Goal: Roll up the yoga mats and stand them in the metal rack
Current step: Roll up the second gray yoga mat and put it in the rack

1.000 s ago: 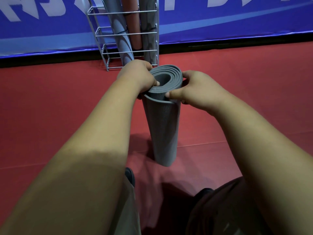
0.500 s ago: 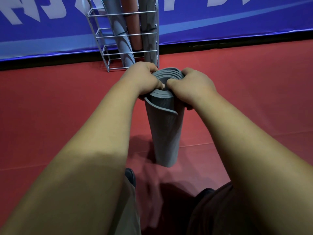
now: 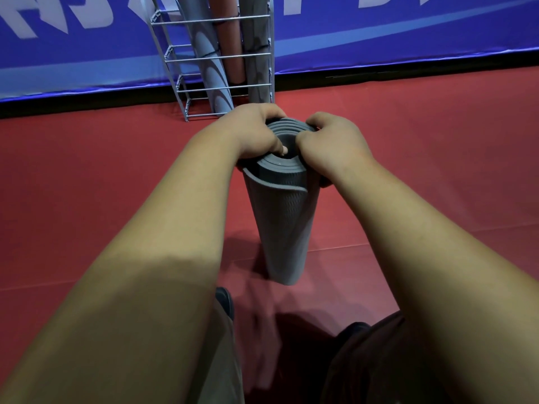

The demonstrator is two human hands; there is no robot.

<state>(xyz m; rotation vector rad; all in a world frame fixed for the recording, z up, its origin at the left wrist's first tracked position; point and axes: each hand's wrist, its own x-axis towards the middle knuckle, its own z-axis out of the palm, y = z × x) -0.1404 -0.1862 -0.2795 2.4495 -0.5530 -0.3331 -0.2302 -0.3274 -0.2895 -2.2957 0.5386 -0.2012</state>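
Both grips closed on top rim of rolled grey mat (image 3: 281, 225): left hand (image 3: 252, 132), right hand (image 3: 332, 144), thumbs tucked into the core. Mat upright on red floor (image 3: 423, 176), frame centre. Metal rack (image 3: 215, 56) upper centre, holding three rolled mats.

Both arms stretched out front, forearms angling inward. Left hand (image 3: 256, 132) and right hand (image 3: 332, 144) curled over top end of rolled mat (image 3: 283, 223), thumbs poking into its centre, hands nearly touching.
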